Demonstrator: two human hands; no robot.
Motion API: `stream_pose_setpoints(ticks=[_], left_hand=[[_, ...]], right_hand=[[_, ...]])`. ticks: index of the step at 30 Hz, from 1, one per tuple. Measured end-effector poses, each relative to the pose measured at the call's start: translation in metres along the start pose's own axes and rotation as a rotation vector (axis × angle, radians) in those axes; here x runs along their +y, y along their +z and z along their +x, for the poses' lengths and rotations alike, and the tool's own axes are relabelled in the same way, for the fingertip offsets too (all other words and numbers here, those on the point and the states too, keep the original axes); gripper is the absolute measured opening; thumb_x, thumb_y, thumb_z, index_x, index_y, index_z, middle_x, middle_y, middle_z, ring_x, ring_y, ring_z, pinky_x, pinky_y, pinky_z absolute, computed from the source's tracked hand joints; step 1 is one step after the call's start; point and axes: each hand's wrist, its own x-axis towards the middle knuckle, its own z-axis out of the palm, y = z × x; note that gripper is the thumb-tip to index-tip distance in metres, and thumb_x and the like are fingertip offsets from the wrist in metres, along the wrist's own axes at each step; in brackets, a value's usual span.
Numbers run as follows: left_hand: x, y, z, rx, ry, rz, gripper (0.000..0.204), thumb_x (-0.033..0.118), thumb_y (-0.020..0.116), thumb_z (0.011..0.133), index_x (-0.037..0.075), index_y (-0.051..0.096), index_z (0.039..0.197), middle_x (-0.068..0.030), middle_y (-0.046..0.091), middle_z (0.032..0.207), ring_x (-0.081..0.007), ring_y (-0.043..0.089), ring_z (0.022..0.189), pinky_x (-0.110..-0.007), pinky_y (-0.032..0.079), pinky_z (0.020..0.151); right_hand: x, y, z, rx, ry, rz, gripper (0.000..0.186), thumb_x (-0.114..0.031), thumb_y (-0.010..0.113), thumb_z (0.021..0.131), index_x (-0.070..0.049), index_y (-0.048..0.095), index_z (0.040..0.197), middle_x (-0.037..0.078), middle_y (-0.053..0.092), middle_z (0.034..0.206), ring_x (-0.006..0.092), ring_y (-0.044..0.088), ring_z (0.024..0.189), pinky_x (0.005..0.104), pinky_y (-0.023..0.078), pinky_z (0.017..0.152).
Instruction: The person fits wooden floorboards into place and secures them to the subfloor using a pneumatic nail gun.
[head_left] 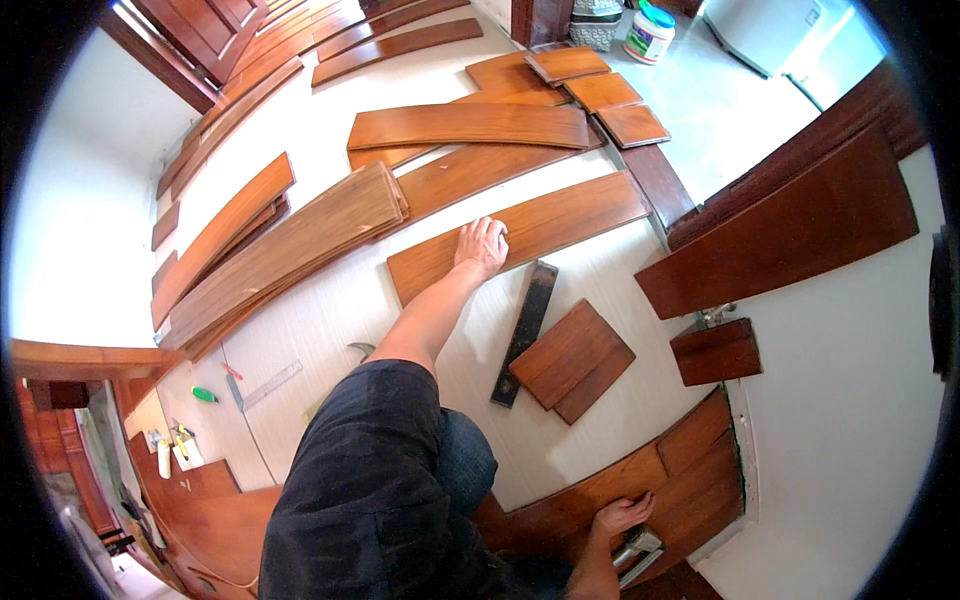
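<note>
My left hand (483, 245) is stretched forward over a single orange-brown plank (560, 220), its fingers bent over the far edge. Below that plank lie a black metal bar (524, 333) and two short reddish boards (570, 355). At the lower right, my right hand (622, 514) rests on laid dark boards (692, 480) with its fingers loosely bent and apart, beside a metal tool (637, 550) that is partly hidden by my wrist.
Planks lie stacked (285, 250) and scattered (465, 125). A ruler (272, 384) and green-handled tool (205, 395) lie left. Dark boards (775, 220) lean on the right wall. A doorway shows a white tub (648, 40); an open door (205, 40) stands at top left.
</note>
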Motion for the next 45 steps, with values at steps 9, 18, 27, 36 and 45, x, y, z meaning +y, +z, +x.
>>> stream_pose_setpoints(ticks=[9,18,27,36,45], left_hand=[[-0.011,-0.001,0.011,-0.086,-0.039,-0.105,0.014,0.016,0.062,0.090,0.012,0.063,0.103,-0.0114,0.063,0.108,-0.0310,0.058,0.113,-0.046,0.045,0.096],[-0.072,-0.014,0.069,-0.049,-0.294,0.296,0.068,0.040,0.060,0.095,0.008,0.042,0.152,-0.0253,0.023,0.164,-0.0388,0.022,0.152,-0.054,0.017,0.124],[-0.054,-0.020,0.073,-0.087,-0.358,0.141,0.071,0.026,0.061,0.089,0.009,0.040,0.154,-0.0215,0.023,0.165,-0.0362,0.018,0.155,-0.054,0.015,0.124],[-0.059,-0.033,0.091,-0.212,-0.438,0.081,0.076,0.025,0.064,0.085,0.013,0.038,0.155,-0.0184,0.019,0.168,-0.0352,0.014,0.156,-0.053,0.013,0.124],[-0.058,-0.040,0.101,-0.422,-0.488,0.003,0.076,0.023,0.061,0.090,0.015,0.030,0.160,-0.0175,0.010,0.170,-0.0354,0.010,0.156,-0.054,0.010,0.124]], right_hand=[[-0.007,-0.003,0.002,-0.002,-0.029,-0.002,0.046,-0.012,0.044,0.097,0.001,0.053,0.140,0.022,0.048,0.148,0.0406,0.044,0.137,0.0519,0.033,0.117],[-0.003,-0.001,0.000,-0.117,-0.082,-0.120,0.050,-0.014,0.038,0.101,0.000,0.043,0.148,0.019,0.039,0.157,0.0377,0.039,0.142,0.0513,0.032,0.118],[-0.045,-0.003,0.043,-0.520,0.617,-0.296,0.064,-0.007,0.054,0.095,0.001,0.030,0.154,0.023,0.032,0.158,0.0368,0.045,0.136,0.0462,0.042,0.112],[-0.353,0.041,0.120,-0.527,-0.162,0.403,0.060,-0.012,0.064,0.094,0.005,0.038,0.146,0.029,0.032,0.152,0.0428,0.037,0.138,0.0533,0.032,0.115],[-0.773,0.116,0.300,-0.566,-1.089,0.516,0.060,-0.012,0.072,0.089,-0.003,0.046,0.143,0.027,0.042,0.149,0.0459,0.043,0.136,0.0514,0.040,0.111]])
